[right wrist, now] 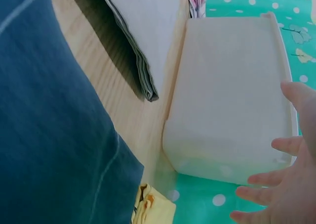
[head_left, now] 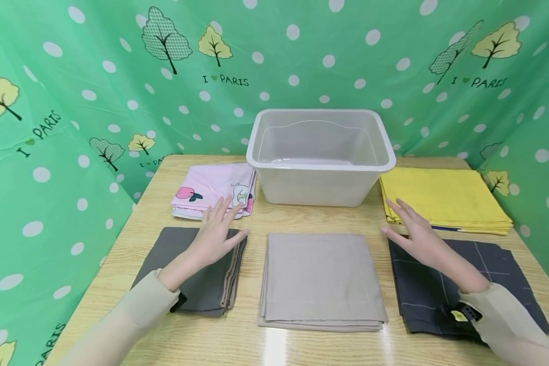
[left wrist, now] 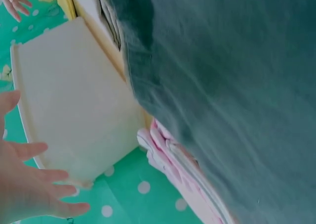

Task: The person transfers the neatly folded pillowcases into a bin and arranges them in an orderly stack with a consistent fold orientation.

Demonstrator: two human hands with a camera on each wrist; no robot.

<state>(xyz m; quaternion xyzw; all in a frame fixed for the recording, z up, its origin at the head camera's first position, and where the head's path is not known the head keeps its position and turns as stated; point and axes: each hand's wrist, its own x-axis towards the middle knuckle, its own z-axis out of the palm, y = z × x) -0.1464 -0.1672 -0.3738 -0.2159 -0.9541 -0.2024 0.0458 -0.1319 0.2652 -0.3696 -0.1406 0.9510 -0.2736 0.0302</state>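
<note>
Fingers spread, the left hand (head_left: 212, 239) hovers over the grey cloth (head_left: 210, 279), the right hand (head_left: 418, 239) over the checked cloth (head_left: 425, 295). The bin (head_left: 317, 185) lies far, between them, long axis left to right.

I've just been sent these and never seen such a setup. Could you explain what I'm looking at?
There is no machine: these are a person's bare hands, the left hand and the right hand. One camera is worn on the head, looking forward and down; the others are on the left and right wrists, where the scene appears turned sideways.

On the wooden table stands a white tub. Around it lie five folded cloths: a pink cloth, a yellow cloth, a dark grey cloth, a light grey cloth and a dark cloth with pale lines. Both hands are open, fingers spread, and hold nothing.
</note>
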